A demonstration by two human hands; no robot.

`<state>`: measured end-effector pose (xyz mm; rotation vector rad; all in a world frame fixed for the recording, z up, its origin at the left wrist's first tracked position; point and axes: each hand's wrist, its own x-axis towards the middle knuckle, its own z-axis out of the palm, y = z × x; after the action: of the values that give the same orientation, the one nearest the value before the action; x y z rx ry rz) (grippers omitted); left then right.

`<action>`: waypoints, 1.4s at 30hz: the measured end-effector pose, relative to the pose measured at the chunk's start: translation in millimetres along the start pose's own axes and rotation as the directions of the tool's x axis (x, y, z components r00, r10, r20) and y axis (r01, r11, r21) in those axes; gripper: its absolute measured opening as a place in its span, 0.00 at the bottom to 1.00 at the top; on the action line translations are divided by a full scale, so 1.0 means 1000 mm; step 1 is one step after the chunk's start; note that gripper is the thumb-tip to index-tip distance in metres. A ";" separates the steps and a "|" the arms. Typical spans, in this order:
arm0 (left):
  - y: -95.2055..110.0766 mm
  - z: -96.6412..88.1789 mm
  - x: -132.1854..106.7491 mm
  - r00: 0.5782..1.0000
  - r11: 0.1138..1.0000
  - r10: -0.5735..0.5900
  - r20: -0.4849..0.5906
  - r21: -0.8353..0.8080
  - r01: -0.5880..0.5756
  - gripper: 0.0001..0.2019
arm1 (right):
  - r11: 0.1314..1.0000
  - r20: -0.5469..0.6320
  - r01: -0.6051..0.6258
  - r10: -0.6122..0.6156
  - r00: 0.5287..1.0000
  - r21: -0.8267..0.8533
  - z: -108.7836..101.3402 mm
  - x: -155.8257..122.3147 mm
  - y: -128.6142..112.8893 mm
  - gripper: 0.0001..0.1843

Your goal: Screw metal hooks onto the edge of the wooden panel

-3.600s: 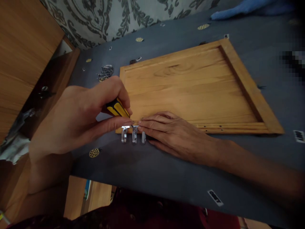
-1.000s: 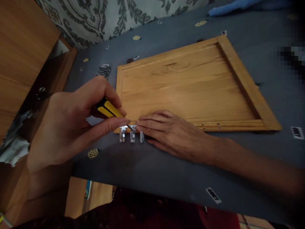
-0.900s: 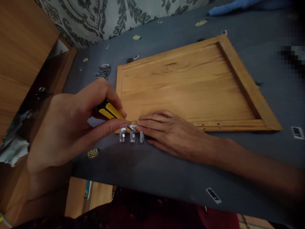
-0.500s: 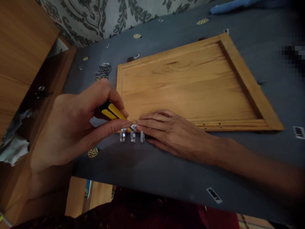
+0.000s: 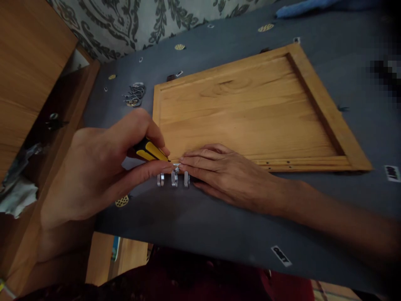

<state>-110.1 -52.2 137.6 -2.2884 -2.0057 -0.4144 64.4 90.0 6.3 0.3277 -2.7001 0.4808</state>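
My left hand (image 5: pixel 109 163) is closed around the yellow-and-black handle of a screwdriver (image 5: pixel 153 151), slanted down to the near left edge of a framed wooden board (image 5: pixel 244 113). Its tip is mostly hidden by my thumb. Below the fingertips, several silver metal hooks (image 5: pixel 174 178) sit in a row along that edge. My right hand (image 5: pixel 228 175) lies over the same edge, fingers together on top and thumb at the side, gripping the board. Its fingertips touch the mounting plate of the middle hook.
A pile of metal hooks (image 5: pixel 135 94) lies on the grey patterned tablecloth (image 5: pixel 225 234) behind my left hand. Small dark holes (image 5: pixel 278 163) dot the board's near rail. Blue cloth (image 5: pixel 310 7) lies at the back right. An open wooden cabinet (image 5: pixel 34 79) stands at left.
My left hand and the screwdriver have shifted slightly down and right, and the handle has turned a little. My right hand, the board and the hooks stay in place.
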 end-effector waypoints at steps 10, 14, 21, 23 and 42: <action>-0.001 0.002 0.003 0.996 0.980 0.015 0.084 -0.200 0.002 0.06 | 1.000 0.031 -0.013 0.013 0.999 -0.005 -0.001 0.000 -0.001 0.19; 0.009 0.013 0.004 0.992 0.844 -0.054 0.111 -0.525 0.105 0.04 | 1.000 0.020 -0.004 0.003 1.000 0.024 -0.001 0.000 0.000 0.19; 0.011 0.028 0.005 0.986 0.641 -0.033 0.163 -0.754 0.146 0.09 | 0.999 0.015 0.013 -0.014 1.000 0.036 -0.002 0.001 -0.001 0.19; 0.005 0.025 0.007 0.990 0.688 0.023 0.137 -0.721 0.084 0.07 | 0.999 0.023 0.013 -0.013 1.000 0.031 -0.003 0.001 -0.001 0.19; -0.007 0.006 0.003 0.999 0.937 0.030 -0.016 -0.349 -0.034 0.08 | 1.000 0.053 -0.028 0.028 0.998 0.000 -0.002 0.001 -0.001 0.18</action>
<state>-115.5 -46.8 131.7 -2.5009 -2.0235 -0.8409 64.6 89.3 8.5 0.3075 -2.7593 0.4877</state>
